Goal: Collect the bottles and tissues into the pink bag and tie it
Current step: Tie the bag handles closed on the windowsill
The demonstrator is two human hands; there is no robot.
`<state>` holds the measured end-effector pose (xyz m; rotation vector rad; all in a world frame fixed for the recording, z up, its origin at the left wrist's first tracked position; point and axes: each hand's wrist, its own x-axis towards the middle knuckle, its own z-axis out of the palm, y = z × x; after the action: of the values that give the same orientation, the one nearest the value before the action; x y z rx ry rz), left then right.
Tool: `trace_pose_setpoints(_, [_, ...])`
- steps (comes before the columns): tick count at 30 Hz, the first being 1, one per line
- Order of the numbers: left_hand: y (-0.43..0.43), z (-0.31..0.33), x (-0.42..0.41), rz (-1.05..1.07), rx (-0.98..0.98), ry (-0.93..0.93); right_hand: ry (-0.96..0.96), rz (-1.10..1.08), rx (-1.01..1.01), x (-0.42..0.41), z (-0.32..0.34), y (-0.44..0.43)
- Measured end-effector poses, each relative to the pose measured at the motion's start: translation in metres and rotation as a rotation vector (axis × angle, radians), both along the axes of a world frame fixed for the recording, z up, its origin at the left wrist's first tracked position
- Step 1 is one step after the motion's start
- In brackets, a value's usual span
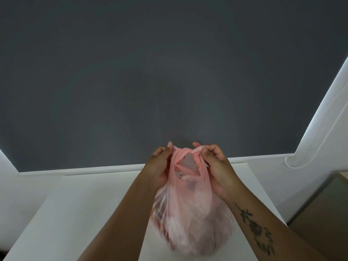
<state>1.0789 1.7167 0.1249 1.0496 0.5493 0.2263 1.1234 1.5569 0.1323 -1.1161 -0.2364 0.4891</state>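
Low centre of the frame, left hand (160, 166) and right hand (216, 166) each pinch a handle of the bulging pink bag (192, 219) — fingers closed — on the white table (84, 213).

Dim, soft indoor light; pink bag (190, 219) slightly blurred; wide-angle bending at edges.

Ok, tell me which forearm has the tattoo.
The right forearm, below the right hand gripping the pink bag. The left forearm is bare.
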Motion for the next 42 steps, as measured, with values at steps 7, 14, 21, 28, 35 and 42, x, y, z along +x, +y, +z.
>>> trace_pose_setpoints(7, [-0.005,0.009,-0.002,0.174,-0.113,-0.092,0.197,-0.023,0.23,0.003,0.012,0.004])
trace_pose_setpoints(14, [0.0,0.005,-0.006,0.377,-0.164,-0.178,0.331,-0.165,0.297,0.016,0.014,0.005])
trace_pose_setpoints(21, [0.027,-0.012,-0.014,0.501,-0.017,-0.14,0.368,-0.252,0.253,0.038,0.01,-0.009])
trace_pose_setpoints(28, [0.027,-0.024,-0.013,0.487,0.093,-0.1,0.328,-0.317,0.111,0.037,-0.003,-0.006])
trace_pose_setpoints(35, [0.001,-0.025,-0.02,0.206,0.431,-0.077,-0.123,-0.103,-0.343,0.032,-0.013,-0.024])
trace_pose_setpoints(42, [0.008,-0.048,-0.008,-0.01,0.811,0.065,-0.451,-0.201,-0.811,0.03,-0.04,-0.024])
